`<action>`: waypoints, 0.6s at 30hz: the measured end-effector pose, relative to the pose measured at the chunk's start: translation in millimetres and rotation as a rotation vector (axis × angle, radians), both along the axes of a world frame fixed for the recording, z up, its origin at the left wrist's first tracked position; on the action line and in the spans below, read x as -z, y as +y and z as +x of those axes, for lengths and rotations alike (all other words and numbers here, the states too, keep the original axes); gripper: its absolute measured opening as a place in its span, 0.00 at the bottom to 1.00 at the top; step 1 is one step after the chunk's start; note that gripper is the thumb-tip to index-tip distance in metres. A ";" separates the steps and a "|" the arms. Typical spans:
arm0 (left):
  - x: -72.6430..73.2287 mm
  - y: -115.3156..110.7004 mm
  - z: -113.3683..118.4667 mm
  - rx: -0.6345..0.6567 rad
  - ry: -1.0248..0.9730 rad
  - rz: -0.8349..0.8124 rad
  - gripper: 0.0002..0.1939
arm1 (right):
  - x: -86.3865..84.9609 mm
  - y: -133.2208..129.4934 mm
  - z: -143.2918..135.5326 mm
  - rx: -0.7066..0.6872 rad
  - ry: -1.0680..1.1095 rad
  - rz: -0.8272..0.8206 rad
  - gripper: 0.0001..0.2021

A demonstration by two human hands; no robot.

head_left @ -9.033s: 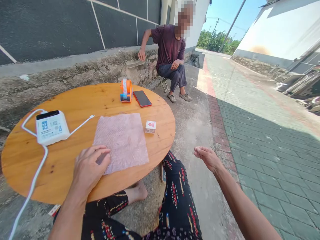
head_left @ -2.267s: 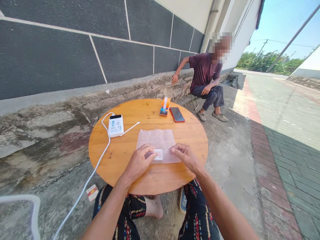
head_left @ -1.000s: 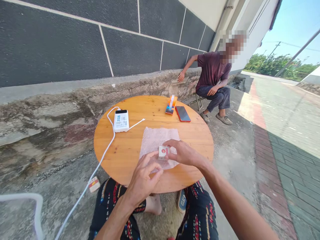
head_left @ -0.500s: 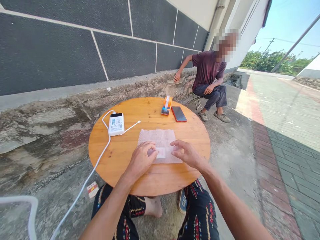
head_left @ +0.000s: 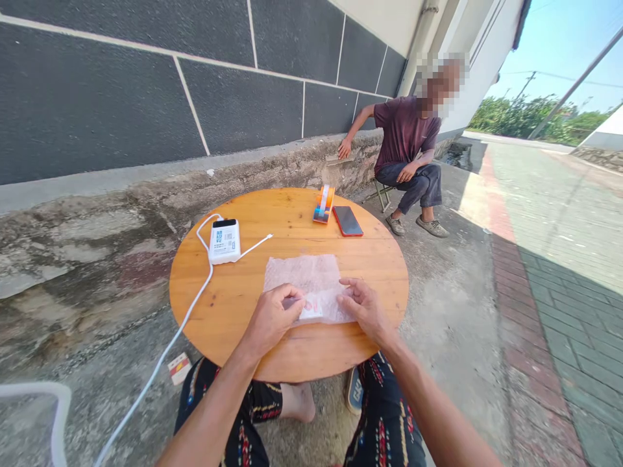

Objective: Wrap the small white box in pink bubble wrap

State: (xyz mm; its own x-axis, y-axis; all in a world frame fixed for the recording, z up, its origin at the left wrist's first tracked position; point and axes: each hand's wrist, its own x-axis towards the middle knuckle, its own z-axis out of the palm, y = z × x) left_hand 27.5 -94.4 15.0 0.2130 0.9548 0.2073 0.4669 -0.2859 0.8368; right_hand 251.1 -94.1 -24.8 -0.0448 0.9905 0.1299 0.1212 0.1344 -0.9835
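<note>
A sheet of translucent bubble wrap lies on the round wooden table in front of me. Near its front edge is a small flat white box with red markings; a layer of wrap seems to cover it, at least partly. My left hand is closed in a pinch at the left end of the box, thumb against fingertips, gripping the wrap there. At the right edge of the sheet, my right hand pinches the bubble wrap between thumb and fingers.
A white power bank with a white cable stands at the table's left. An orange tape dispenser and a red-edged phone lie at the back. Another person sits beyond, by the wall. A small carton is on the ground.
My right hand has come down from above the sheet and closed on its right edge. The box and the front of the bubble wrap sit slightly closer to me.
</note>
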 end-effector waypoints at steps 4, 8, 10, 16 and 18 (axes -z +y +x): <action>0.8 -10.3 -0.4 -0.021 -0.049 -0.035 0.07 | 1.4 -2.4 -4.2 0.011 -0.017 0.014 0.20; 0.7 -13.0 2.2 -0.049 -0.054 -0.041 0.07 | 2.6 -4.9 -3.3 0.064 -0.124 0.043 0.18; -0.2 -12.6 3.6 -0.060 -0.040 -0.037 0.07 | -2.4 -11.0 -2.4 0.139 -0.255 0.103 0.17; -3.8 -13.3 4.9 -0.073 -0.033 -0.071 0.06 | -34.4 -49.5 -9.3 0.350 -0.681 0.512 0.09; -4.4 -13.9 4.5 -0.078 -0.031 -0.075 0.05 | -40.4 -60.0 -12.7 0.324 -0.751 0.583 0.10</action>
State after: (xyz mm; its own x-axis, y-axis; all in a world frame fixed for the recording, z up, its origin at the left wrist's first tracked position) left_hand 32.1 -108.3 19.4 0.1319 0.9813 0.1403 0.4592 -0.1859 0.8686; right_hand 238.4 -154.1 15.6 -0.0541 0.7604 0.6472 0.7995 0.4212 -0.4281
